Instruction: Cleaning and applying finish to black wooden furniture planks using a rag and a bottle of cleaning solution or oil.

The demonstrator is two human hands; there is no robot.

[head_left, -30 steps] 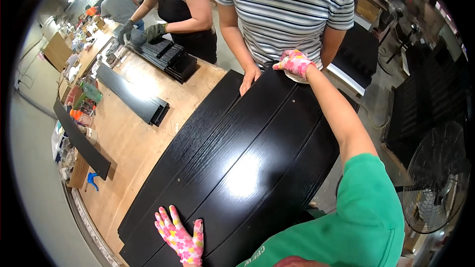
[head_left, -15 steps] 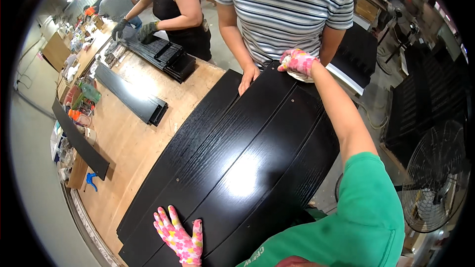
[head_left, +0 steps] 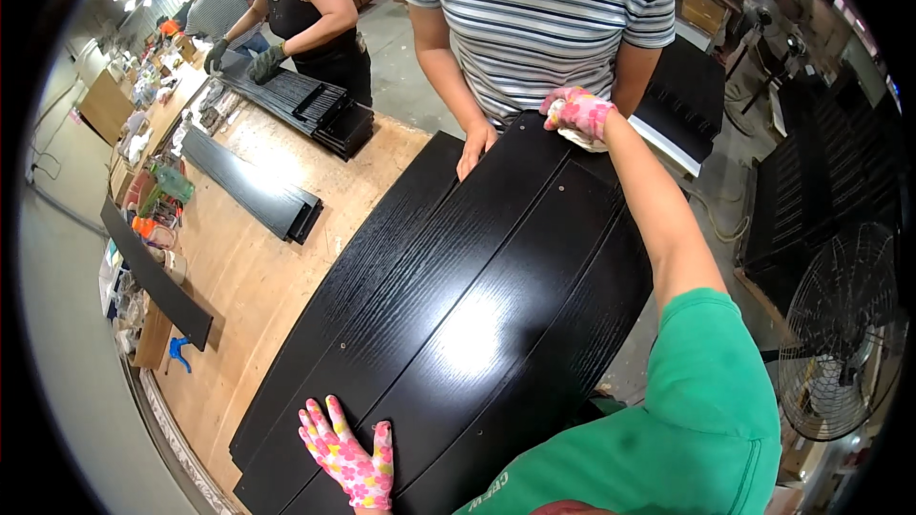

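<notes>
A large glossy black grooved panel point(head_left: 410, 315) lies in front of me, with small screw-like dots on its face. My left hand point(head_left: 348, 455), in a pink flowered glove, rests flat on its near end with the fingers spread. At the far end my right hand point(head_left: 579, 113), gloved alike, is closed on a whitish cloth point(head_left: 584, 141) at the panel's corner. A person in a striped shirt stands across from me, one bare hand point(head_left: 475, 149) on the panel's far left edge. Under that edge another black board point(head_left: 429, 167) shows.
The wooden table point(head_left: 258, 296) carries a short stack of black slats point(head_left: 253, 186) and a bigger stack point(head_left: 305, 105) handled by a gloved co-worker. A leaning black board point(head_left: 157, 277) and a blue trigger tool point(head_left: 178, 353) are at left. A fan point(head_left: 835, 343) stands at right.
My right hand has shifted very slightly up at the panel's far corner, the cloth still in it. My left hand stays in place. The co-worker at the far left leans further left.
</notes>
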